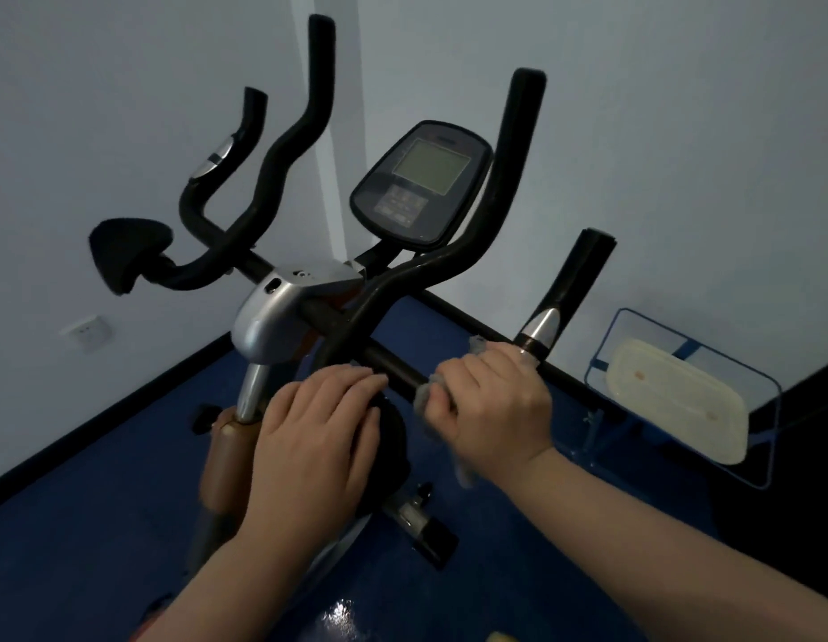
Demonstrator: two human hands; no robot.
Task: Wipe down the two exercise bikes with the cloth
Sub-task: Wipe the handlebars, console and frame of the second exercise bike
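- The right hand [491, 400] is curled tight round a grey cloth [426, 395], wrapped on the exercise bike's black handlebar [389, 363].
- The left hand [317, 433] lies flat, fingers straight, on a black knob below the bar, gripping nothing.
- The console [421, 183] sits above.

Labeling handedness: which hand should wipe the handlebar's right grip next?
Right. The right hand already grips the cloth around the handlebar, beside that grip. The left hand rests flat, without cloth.
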